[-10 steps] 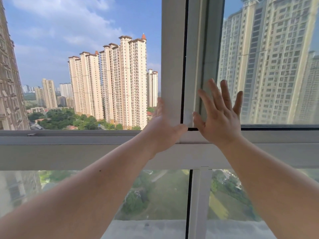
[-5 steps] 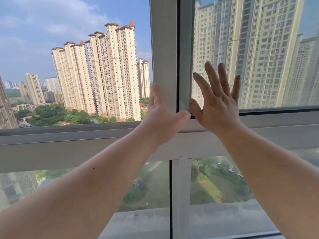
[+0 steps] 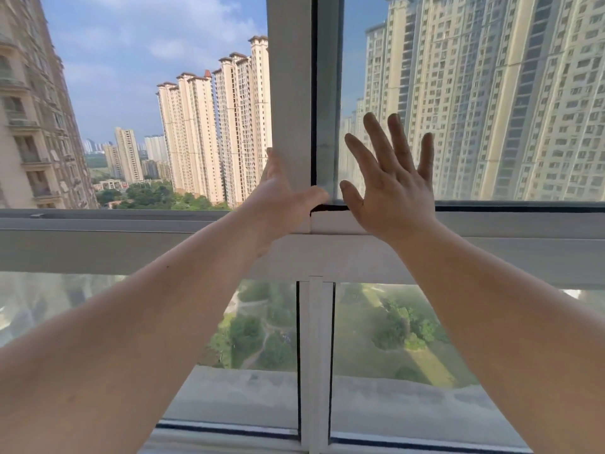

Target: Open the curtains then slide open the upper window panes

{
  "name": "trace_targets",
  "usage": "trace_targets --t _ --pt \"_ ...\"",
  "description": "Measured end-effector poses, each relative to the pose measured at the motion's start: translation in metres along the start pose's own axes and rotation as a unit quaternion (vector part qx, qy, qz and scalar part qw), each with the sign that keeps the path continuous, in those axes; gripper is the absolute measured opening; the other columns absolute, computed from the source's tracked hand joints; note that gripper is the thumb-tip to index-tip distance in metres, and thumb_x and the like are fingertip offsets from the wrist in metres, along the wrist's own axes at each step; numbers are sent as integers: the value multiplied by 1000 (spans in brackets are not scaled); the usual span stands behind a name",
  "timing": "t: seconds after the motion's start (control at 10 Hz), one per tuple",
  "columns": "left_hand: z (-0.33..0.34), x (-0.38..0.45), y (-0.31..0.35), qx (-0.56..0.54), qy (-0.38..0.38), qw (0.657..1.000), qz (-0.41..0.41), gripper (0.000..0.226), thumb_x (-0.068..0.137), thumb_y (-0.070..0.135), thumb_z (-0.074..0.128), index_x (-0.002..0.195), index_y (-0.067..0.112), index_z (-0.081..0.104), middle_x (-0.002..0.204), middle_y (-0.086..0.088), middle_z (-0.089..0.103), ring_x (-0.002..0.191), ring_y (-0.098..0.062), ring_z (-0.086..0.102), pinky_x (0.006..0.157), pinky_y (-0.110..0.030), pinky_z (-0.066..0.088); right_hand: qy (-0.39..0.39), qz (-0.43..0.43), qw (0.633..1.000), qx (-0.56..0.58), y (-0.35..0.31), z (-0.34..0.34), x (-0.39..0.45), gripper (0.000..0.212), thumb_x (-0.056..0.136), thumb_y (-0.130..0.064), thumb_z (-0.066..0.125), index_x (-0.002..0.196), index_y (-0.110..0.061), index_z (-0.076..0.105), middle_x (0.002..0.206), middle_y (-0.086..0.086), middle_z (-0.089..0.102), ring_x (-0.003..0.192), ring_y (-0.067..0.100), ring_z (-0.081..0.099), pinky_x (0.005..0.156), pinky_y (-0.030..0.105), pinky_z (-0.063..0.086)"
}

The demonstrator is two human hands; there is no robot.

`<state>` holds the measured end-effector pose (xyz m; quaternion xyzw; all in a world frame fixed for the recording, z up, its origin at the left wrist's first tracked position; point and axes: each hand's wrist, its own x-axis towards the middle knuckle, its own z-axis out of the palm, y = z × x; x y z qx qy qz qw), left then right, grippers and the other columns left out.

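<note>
Since a second ago, both hands have climbed higher on the upper window pane (image 3: 491,103) at centre frame. Left hand (image 3: 281,198) wraps its white stile (image 3: 289,93), thumb across the front. Right hand (image 3: 391,188) lies flat on the glass, fingers spread. No writing shows.

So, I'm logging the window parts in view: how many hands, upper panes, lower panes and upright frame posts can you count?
Hands: 2, left hand gripping the upper post, right hand flat on the upper right pane
Upper panes: 1 glazed; left side looks open
Lower panes: 2, lower left pane, lower right pane
Upright posts: 2, upper post, lower post
Total: 7
</note>
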<state>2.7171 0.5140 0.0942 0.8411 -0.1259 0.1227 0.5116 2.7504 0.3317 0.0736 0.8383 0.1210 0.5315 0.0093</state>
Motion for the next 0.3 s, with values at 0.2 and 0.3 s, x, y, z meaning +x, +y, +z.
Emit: trace_targets --t 0.2,0.3 --pt "-11 -46 3 136 -24 990 1 79 86 37 59 147 35 8 148 -7 34 125 -22 42 94 -34 40 -73 51 993 78 -5 -28 -17 43 90 -38 48 129 -19 53 152 0 34 144 20 18 112 54 10" --pt "-13 -87 -5 158 -46 986 8 66 88 35 56 145 26 24 148 -1 35 118 -15 46 87 -26 40 -115 103 974 164 -10 -55 -38 35 91 -37 46 115 -17 63 118 3 66 110 25 56 88 38 41"
